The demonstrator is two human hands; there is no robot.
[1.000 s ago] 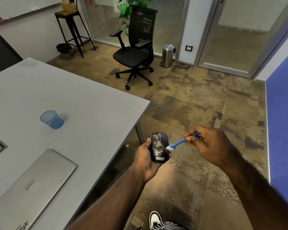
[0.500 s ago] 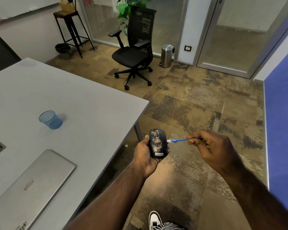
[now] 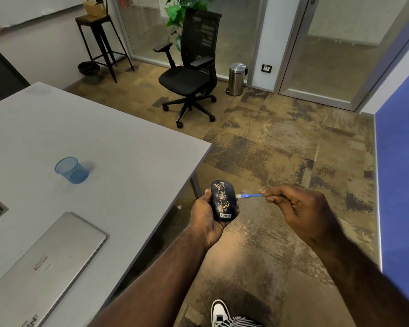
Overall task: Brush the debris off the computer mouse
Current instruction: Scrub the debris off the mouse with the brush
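The left hand (image 3: pixel 208 215) is curled round the mouse (image 3: pixel 223 201), cradling it from below and the side, off the counter's edge and over the floor. The mouse's top faces up, speckled with pale debris (image 3: pixel 222 197). At 3 o'clock from it, the right hand (image 3: pixel 293 204) pinches the handle of a small blue brush (image 3: pixel 249 196), whose white bristle end sits at the mouse's right edge, touching or just short of it; which, I cannot tell.

To brush well, I judge the strokes should run across the top from 9 o'clock toward 3, or down its length, always away from the holding palm so grains fall to the floor and not into the fingers. Tilting the mouse a little toward the brush side would help the grit slide. Light pressure should do; the seam by the wheel probably traps grains and wants the bristle tips. Most debris is not yet off.

On the counter (image 3: pixel 128 147) at 9 o'clock stands a blue mesh cup (image 3: pixel 71 170), nothing visible in it. A closed laptop (image 3: pixel 45 260) lies at 8 o'clock. By the far wall at 12 o'clock stands a lidded steel bin (image 3: pixel 237 79), contents hidden.
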